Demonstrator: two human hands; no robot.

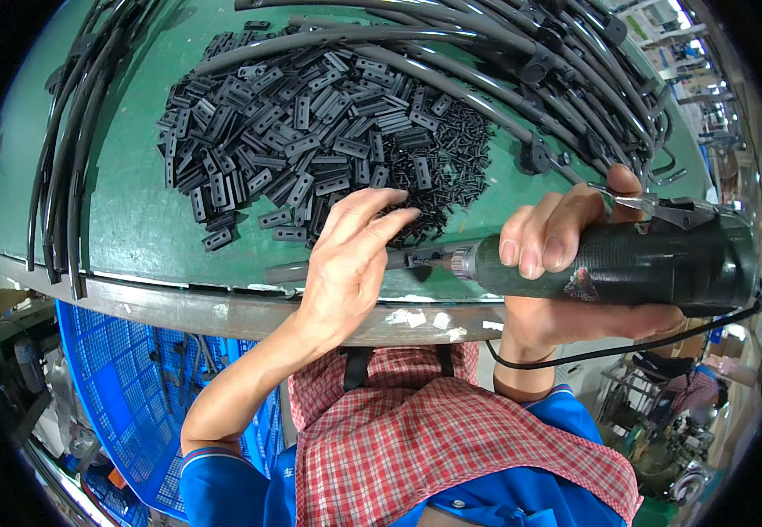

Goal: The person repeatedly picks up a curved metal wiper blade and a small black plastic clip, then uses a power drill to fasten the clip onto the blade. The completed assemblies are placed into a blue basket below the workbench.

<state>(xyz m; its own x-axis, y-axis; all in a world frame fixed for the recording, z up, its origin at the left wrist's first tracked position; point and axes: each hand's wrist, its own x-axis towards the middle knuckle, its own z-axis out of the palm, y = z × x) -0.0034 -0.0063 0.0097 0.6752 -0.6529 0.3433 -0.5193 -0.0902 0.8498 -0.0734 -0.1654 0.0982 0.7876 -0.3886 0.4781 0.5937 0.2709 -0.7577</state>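
Observation:
My right hand [557, 255] is wrapped round a dark green electric screwdriver [636, 263], which lies level with its nose toward the left. The tip meets a small black fitting [418, 260] on a grey tube [289, 271] along the table's near edge. Over that tube reaches my left hand [350, 250], fingers stretched and apart, their tips at the near edge of a heap of small black screws [456, 162]. Its thumb is hidden, and I see nothing held in it. Beside the screws spreads a big pile of black two-hole blocks [284, 123].
Dark tubes [69, 149] stand bundled at the left of the green table [135, 193]. More tubes with black knobs [565, 97] crowd the far right. A black cord [592, 354] loops below the screwdriver. Under the metal table edge [223, 307] sits a blue crate [118, 386].

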